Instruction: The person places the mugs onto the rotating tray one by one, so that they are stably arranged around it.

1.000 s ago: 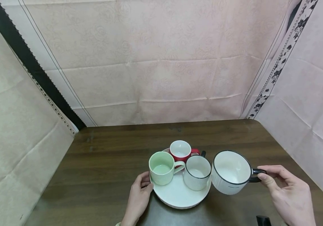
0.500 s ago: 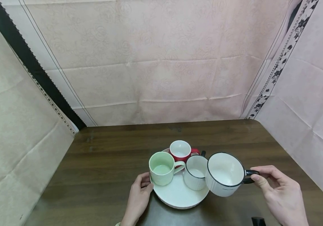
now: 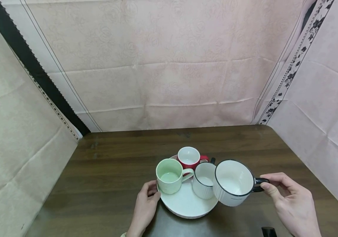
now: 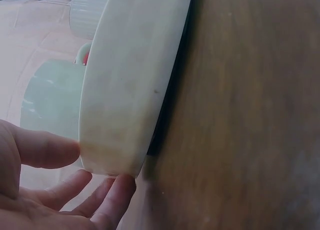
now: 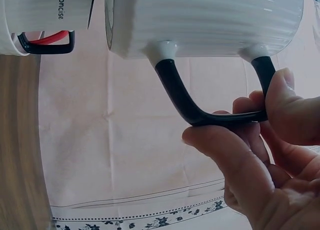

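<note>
A round white tray with a thick side carries a light green mug, a red mug with a white inside and a small white mug with a dark rim. My left hand holds the tray's left edge, thumb at the upper edge and fingertips against the side. By its black handle my right hand grips a larger white mug with a dark rim. That mug is off the table, overlapping the tray's right side in the head view. In the right wrist view a gap separates it from the small white mug.
A brown wooden table lies under everything. Pale cloth hangs behind it and along both sides. A black object shows at the bottom edge near my right wrist.
My right hand has moved left with the larger white mug, bringing it from beside the tray to over its right edge. My left hand and the tray have stayed put.
</note>
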A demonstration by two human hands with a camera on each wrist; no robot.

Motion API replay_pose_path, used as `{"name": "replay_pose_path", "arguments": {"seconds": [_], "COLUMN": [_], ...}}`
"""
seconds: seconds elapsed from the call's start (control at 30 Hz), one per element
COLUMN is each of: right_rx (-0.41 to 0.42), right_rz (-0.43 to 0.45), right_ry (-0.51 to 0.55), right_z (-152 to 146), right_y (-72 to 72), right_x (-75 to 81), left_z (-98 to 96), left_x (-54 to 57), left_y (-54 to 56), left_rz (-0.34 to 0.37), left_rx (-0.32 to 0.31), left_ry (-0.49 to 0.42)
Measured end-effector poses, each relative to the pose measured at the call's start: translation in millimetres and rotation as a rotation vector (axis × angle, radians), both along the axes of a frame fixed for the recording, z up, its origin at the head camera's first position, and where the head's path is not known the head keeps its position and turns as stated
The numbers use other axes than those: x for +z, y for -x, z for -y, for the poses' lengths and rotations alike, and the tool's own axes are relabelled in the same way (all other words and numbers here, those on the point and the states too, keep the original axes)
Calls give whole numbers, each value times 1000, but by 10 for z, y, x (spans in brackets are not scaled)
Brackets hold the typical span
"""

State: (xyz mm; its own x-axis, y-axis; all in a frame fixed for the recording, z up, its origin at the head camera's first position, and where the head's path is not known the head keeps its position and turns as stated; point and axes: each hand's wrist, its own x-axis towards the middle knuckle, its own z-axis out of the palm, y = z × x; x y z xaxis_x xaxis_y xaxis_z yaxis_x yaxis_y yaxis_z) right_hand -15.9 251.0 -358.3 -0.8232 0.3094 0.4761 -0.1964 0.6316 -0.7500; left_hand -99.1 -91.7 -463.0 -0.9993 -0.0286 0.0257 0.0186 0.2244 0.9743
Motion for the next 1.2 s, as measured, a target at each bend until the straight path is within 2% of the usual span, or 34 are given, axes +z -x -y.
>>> {"name": "replay_pose_path", "arguments": {"seconds": [0.37, 0.8, 1.2], "right_rx": [13, 20, 44], "right_rz": [6, 1, -12], "right_ry": [3, 21, 14], "right_z": [21, 43, 61], "right_y": [8, 4, 4], "right_x": [31, 32, 24], "left_z": [-8, -15, 5], "left_x": [-10, 16, 14], "left_y": [3, 13, -2], "left_rz": [-9, 27, 5], "left_rx": [-31, -1, -8], "left_ry": [-88, -9, -19]}}
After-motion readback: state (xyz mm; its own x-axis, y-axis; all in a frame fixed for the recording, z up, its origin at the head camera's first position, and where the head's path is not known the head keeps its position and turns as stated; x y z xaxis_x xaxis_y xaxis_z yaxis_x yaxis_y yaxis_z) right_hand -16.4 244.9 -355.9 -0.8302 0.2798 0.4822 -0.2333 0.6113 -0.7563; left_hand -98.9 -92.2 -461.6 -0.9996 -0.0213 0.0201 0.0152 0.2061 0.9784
